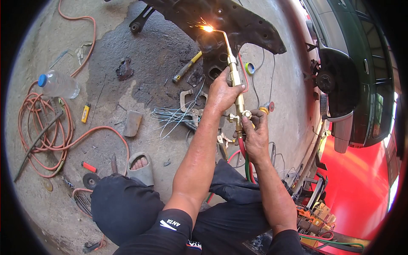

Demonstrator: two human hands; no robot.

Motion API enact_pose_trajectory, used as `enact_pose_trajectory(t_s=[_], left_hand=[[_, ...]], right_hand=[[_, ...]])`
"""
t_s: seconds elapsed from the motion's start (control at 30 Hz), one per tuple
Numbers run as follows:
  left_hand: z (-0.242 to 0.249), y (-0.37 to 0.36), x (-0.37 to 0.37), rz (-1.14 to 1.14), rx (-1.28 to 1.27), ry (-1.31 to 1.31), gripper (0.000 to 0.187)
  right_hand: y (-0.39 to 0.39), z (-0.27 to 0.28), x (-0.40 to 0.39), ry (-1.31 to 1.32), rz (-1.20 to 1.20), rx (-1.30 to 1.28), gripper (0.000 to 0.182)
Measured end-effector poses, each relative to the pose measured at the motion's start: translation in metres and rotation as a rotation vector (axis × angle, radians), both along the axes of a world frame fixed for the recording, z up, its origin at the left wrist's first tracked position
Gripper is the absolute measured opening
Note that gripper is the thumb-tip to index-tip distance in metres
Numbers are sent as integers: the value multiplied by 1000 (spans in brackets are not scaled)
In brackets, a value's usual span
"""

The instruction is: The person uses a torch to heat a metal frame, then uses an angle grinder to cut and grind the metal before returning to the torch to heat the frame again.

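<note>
Your left hand [224, 94] is wrapped round the long brass torch [239, 102], forward on the barrel; your right hand [257, 134] is closed round its rear by the valves, some fingers hidden. Torch lies in both hands, long axis pointing away from you, its thin bent copper-coloured nozzle [226, 40] hooking left at the end. Left hand is nearer the tip. Tip and orange sparks [205, 26] sit over the dark holed metal plate [259, 32], ahead and slightly left of your grip; can't tell contact through the glare. Red and green hoses [247, 168] trail back from the torch beside your right forearm. Left of the torch: a yellow-handled tool [187, 66] by the plate edge, a loose pale-blue wire bundle [172, 117] nearer you, both on the concrete floor [282, 80]. Nothing visible blocks the nozzle's line.
</note>
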State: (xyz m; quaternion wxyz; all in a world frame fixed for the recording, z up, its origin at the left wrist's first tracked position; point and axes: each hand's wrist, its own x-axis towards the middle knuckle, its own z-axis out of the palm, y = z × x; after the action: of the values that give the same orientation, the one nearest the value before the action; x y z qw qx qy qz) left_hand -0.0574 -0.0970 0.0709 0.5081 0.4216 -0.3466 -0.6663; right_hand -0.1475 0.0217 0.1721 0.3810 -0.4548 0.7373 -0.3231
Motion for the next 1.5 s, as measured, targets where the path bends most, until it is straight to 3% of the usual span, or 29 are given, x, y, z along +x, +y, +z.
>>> enact_pose_trajectory(t_s=[0.4,0.8,1.1,1.3,1.5], left_hand=[[-1,1,-1,23,18,55,77],[7,1,5,3,15,31,81],[6,1,6,5,16,37,79],[4,1,4,14,2,24,79],[5,1,5,15,28,64,78]], right_hand=[[-1,7,5,-86,-44,44,29],[2,-1,-3,25,27,5,27],[0,10,3,-38,21,94,39],[0,2,10,-84,-111,-34,26],[0,-1,-3,-36,-53,25,17]])
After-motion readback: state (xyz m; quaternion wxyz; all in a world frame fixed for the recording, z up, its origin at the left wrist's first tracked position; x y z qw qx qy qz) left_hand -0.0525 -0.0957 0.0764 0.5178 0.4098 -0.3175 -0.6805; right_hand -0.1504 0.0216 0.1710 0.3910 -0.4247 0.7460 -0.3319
